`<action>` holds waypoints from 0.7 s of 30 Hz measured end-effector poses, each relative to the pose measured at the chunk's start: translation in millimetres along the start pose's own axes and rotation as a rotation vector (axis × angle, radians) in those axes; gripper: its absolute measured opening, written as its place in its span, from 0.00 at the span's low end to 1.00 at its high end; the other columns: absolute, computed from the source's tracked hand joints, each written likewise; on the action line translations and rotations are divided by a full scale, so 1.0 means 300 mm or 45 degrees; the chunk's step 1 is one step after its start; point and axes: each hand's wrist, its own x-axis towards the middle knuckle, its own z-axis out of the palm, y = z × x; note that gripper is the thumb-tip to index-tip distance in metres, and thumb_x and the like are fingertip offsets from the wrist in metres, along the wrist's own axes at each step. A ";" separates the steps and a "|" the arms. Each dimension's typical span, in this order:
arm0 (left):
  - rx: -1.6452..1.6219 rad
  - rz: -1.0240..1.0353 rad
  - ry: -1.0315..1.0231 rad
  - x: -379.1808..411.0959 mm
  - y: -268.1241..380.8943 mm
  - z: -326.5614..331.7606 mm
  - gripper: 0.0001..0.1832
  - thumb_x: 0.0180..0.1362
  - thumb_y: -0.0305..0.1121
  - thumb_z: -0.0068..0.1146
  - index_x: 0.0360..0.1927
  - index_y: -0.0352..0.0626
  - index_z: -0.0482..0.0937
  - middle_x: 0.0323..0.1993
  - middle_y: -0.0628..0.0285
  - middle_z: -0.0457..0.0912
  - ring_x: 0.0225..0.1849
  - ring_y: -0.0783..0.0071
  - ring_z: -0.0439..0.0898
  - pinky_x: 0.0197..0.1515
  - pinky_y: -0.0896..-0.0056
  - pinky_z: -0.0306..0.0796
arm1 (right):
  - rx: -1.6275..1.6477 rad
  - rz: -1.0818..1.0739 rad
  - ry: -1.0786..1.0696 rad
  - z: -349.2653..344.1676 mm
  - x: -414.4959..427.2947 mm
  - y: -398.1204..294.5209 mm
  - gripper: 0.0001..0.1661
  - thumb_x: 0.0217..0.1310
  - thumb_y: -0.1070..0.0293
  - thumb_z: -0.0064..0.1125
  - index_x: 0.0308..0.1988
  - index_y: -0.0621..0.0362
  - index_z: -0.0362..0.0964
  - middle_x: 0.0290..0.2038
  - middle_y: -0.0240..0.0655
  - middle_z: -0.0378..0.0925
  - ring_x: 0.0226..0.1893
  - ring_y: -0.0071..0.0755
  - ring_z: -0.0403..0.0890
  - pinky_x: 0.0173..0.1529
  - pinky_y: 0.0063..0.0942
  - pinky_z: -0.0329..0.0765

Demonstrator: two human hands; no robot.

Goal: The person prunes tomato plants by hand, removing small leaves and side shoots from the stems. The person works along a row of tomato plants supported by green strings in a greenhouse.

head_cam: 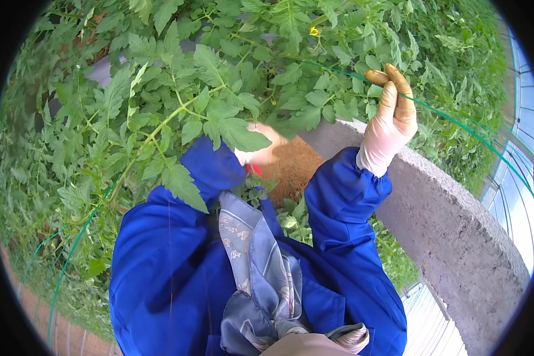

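My right hand (389, 111), in a pale glove with brown-stained fingertips, is raised at the upper right. Its thumb and fingers pinch a green twine (427, 107), which runs from the foliage down to the right rim. Lower and nearer my body is my left hand (267, 144), gloved and blurred. A tomato leaf (238, 129) partly covers it, and its fingers cannot be made out. A thick tomato stem (160, 127) with broad leaves slants across my left sleeve (213, 167). A small red thing (253, 169) shows just below the left wrist; what it is cannot be told.
Dense tomato plants (89, 155) surround me, one bearing a yellow flower (314, 31). A rough concrete beam (449, 213) curves along my right side. Brown soil (296, 169) shows between my arms. Another green twine (78, 240) runs down at left. A patterned scarf (260, 262) hangs in front of me.
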 end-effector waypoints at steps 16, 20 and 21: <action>-1.124 0.653 0.429 0.501 -0.163 -0.277 0.23 0.61 0.43 0.40 0.55 0.40 0.69 0.49 0.56 0.75 0.52 0.70 0.70 0.57 0.71 0.61 | -0.939 -0.722 -0.699 0.081 0.161 -0.131 0.06 0.50 0.65 0.59 0.30 0.54 0.76 0.26 0.37 0.77 0.27 0.41 0.77 0.34 0.32 0.73; -1.617 0.439 1.474 0.517 -0.091 -0.171 0.09 0.58 0.23 0.41 0.39 0.36 0.72 0.36 0.62 0.76 0.37 0.75 0.72 0.43 0.76 0.67 | -1.302 -0.478 -0.548 0.090 0.301 -0.107 0.12 0.56 0.61 0.52 0.29 0.59 0.74 0.24 0.45 0.75 0.28 0.49 0.77 0.32 0.38 0.72; -1.483 0.357 1.870 0.522 -0.073 -0.131 0.08 0.57 0.20 0.42 0.38 0.36 0.72 0.35 0.63 0.74 0.36 0.75 0.71 0.43 0.78 0.66 | -1.294 -0.501 -0.518 0.100 0.314 -0.112 0.12 0.55 0.61 0.52 0.28 0.58 0.74 0.23 0.45 0.75 0.27 0.49 0.77 0.32 0.38 0.72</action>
